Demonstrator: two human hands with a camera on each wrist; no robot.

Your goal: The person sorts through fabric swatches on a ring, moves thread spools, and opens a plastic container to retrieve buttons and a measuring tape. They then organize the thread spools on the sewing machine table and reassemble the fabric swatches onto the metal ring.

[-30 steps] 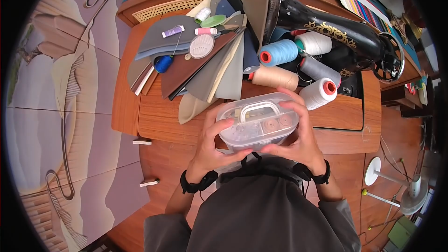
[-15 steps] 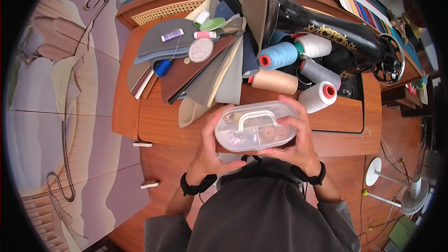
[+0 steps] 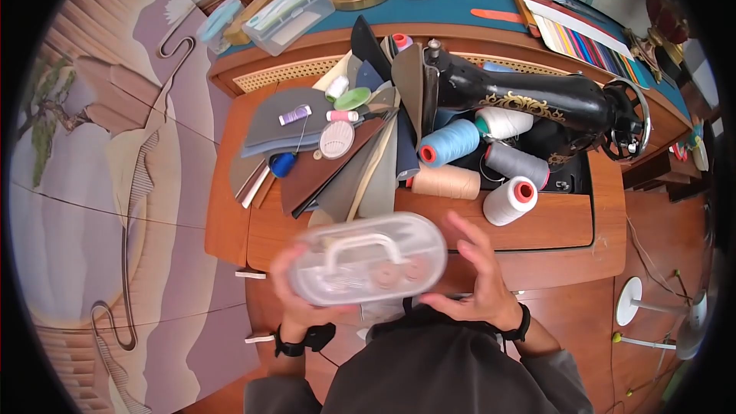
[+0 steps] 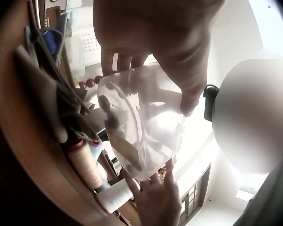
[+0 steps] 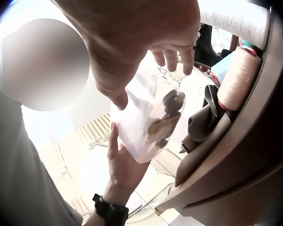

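Brown floor [image 3: 571,326] shows at lower right. The left hand [image 3: 297,300] grips a clear box [image 3: 369,262] near the middle; the right hand [image 3: 491,291] is spread beside it. Beyond lie thread spools [image 3: 452,143], then a black sewing machine [image 3: 529,90], upper right.

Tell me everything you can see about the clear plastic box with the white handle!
The clear, rounded plastic box has an arched white handle on its top, which looks closed. Two round, pinkish things show inside; the rest is blurry. It is held up, slanting, near the brown wooden table. The bare left hand grips one end; the bare right hand is beside the other, and whether it touches is unclear.
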